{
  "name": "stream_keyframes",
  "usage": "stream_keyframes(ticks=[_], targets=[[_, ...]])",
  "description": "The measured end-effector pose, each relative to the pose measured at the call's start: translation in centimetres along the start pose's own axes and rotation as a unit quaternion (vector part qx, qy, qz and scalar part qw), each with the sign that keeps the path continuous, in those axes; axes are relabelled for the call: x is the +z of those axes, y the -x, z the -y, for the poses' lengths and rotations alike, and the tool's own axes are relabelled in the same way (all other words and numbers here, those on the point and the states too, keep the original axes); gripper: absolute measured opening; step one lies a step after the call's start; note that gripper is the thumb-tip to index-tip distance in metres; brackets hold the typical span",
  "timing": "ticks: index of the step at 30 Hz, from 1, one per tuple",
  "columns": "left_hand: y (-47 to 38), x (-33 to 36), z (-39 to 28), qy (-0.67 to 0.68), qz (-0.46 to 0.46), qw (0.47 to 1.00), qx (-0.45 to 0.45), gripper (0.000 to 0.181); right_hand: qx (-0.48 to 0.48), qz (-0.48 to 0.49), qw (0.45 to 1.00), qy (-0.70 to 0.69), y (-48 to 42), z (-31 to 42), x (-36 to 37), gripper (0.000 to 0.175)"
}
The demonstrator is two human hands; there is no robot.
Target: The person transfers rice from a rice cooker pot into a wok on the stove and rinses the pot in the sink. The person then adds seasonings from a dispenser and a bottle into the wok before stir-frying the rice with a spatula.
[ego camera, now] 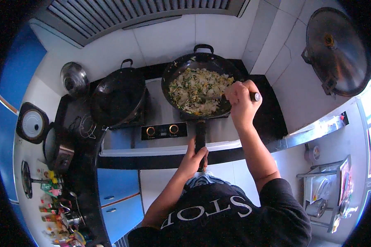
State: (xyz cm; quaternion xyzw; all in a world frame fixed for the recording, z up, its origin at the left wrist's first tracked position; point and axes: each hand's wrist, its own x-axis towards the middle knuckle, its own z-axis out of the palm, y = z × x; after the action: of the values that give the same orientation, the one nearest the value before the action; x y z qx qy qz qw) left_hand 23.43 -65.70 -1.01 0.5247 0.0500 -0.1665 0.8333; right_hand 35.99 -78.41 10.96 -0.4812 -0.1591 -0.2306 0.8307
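A dark wok [225, 66] with a loop handle at its far side stands on the right burner of the gas stove [160, 102]. In it lies fried rice [198, 83] mixed with yellow egg-like bits and chopped greens. My left hand [193, 159] grips the wok's long black handle [200, 136] near its lower end. My right hand [242, 102] is closed around the dark handle of a spatula [215, 97], whose metal end goes down into the rice. The tip of that tool is hidden by the food.
A second dark wok [119, 95] sits on the left burner. Metal lids stand at the back left [74, 79] and hang on the right wall [337, 52]. Bottles and jars [57, 213] crowd the left counter. A range hood [136, 15] hangs over the stove; a wire ring [88, 126] lies at left.
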Motion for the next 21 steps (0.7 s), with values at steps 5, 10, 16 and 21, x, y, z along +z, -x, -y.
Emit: stream_keyframes(ticks=[5,10,16,21], targets=[[0.0,-0.3,0.2,-0.002,-0.008,1.000,-0.003,0.048,-0.038,0.052,0.994,-0.090,-1.1,3.0,-0.9,0.028],[0.1,0.2,-0.1,0.000,0.003,1.000,-0.005,0.045,-0.047,0.147,0.986,0.069,1.6,0.3,-3.2,0.021],[0.1,-0.1,0.0,0.001,0.009,1.000,-0.009,0.045,-0.118,0.543,0.767,0.319,1.4,4.3,-3.9,0.017],[-0.3,-0.4,0.7,0.017,0.019,0.999,0.021,0.046,-0.169,0.643,0.468,0.582,1.9,7.1,-5.0,0.028]])
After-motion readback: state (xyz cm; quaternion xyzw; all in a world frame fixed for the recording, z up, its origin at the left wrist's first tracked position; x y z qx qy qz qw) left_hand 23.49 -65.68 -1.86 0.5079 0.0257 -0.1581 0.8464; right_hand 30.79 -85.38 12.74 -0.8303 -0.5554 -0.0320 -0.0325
